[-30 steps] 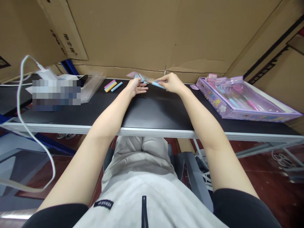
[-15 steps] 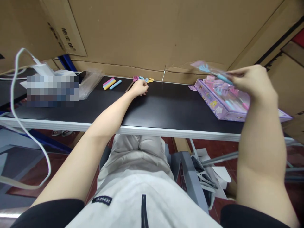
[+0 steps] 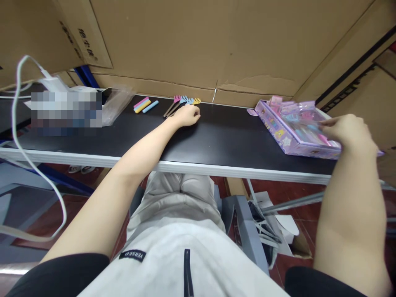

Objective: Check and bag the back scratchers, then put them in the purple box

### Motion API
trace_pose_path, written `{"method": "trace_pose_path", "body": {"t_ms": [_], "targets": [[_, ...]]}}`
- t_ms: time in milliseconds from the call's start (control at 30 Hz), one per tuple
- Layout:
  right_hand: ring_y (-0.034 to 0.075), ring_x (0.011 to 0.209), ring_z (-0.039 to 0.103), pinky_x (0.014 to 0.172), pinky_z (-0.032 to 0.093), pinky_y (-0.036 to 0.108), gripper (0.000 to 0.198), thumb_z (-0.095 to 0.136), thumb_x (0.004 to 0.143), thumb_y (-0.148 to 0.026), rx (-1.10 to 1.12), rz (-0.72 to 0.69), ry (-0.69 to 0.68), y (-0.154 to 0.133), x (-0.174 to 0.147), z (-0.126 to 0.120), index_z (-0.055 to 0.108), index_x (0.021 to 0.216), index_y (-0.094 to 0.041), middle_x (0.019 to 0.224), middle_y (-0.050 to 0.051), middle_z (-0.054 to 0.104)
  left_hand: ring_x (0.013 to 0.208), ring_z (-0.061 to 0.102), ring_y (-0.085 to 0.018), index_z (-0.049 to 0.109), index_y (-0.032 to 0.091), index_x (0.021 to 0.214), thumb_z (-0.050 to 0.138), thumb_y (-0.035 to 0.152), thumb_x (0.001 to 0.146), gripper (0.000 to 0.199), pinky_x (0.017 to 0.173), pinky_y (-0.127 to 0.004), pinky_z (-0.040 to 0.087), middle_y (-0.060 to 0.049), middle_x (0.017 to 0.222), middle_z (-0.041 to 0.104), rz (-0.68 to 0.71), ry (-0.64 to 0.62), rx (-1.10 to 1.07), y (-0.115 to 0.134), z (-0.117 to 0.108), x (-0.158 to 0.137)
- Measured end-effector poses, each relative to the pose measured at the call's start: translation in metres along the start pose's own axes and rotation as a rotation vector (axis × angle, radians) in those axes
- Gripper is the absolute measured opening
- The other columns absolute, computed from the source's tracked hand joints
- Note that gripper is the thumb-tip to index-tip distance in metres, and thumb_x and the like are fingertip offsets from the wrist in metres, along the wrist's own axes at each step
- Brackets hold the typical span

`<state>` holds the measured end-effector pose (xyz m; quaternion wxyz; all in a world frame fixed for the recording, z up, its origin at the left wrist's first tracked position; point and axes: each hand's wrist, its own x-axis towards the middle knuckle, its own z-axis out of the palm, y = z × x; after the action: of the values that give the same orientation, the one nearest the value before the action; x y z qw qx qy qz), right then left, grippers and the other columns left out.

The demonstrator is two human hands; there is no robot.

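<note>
My left hand (image 3: 189, 115) rests on the black tabletop with its fingers curled in; what they hold, if anything, is hidden. Just behind it lie several small back scratchers with pink, blue and yellow claw heads (image 3: 177, 99), their handles partly covered by the hand. Over the purple display box (image 3: 292, 145) my right hand (image 3: 349, 130) is pinched on a back scratcher in a clear wrapper (image 3: 307, 128), blurred by motion. Beneath and behind that wrapper, more wrapped back scratchers (image 3: 306, 116) fill the box.
Pink, yellow and blue sticks (image 3: 150, 106) lie left of the scratchers. Farther left are clear plastic wrapping (image 3: 117, 107), a pixelated item and a white cable (image 3: 15, 123). A cardboard wall (image 3: 185, 45) rises behind the table; its metal edge (image 3: 222, 168) runs before my lap.
My right hand has come down and to the right, bringing the wrapped back scratcher from above the box's back into the box. My left hand has shifted slightly right.
</note>
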<state>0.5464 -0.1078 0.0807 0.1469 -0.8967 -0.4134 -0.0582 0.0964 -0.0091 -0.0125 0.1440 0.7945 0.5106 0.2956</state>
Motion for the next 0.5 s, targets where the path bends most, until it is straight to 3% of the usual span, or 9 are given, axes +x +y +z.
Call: {"method": "trace_pose_path", "body": {"t_ms": [200, 367, 500], "targets": [[0.038, 0.139, 0.065, 0.111, 0.047, 0.05, 0.044, 0.08, 0.091, -0.013, 0.198, -0.029, 0.085, 0.005, 0.018, 0.03, 0.083, 0.135, -0.014, 0.138, 0.033, 0.071, 0.112, 0.067, -0.032, 0.062, 0.024, 0.064, 0.072, 0.007, 0.074, 0.022, 0.112, -0.041, 0.046, -0.007, 0.082, 0.068, -0.033, 0.006, -0.141, 0.004, -0.001, -0.002], [0.032, 0.129, 0.072, 0.107, 0.05, 0.043, 0.044, 0.079, 0.089, -0.006, 0.152, -0.031, 0.035, -0.001, 0.017, 0.034, 0.084, 0.133, -0.011, 0.127, 0.034, 0.075, 0.11, 0.068, -0.033, 0.064, 0.022, 0.067, 0.07, 0.008, 0.077, 0.018, 0.114, -0.043, 0.045, -0.009, 0.086, 0.071, -0.012, -0.01, -0.08, 0.005, -0.002, -0.003], [0.032, 0.119, 0.075, 0.099, 0.051, 0.044, 0.023, 0.082, 0.087, -0.008, 0.06, -0.103, -0.009, 0.002, 0.026, 0.039, 0.092, 0.106, -0.018, 0.134, 0.026, 0.076, 0.114, 0.068, -0.033, 0.068, 0.022, 0.071, 0.07, 0.011, 0.079, 0.014, 0.115, -0.044, 0.046, -0.011, 0.091, 0.074, -0.011, -0.016, -0.043, 0.005, -0.001, -0.002]]}}
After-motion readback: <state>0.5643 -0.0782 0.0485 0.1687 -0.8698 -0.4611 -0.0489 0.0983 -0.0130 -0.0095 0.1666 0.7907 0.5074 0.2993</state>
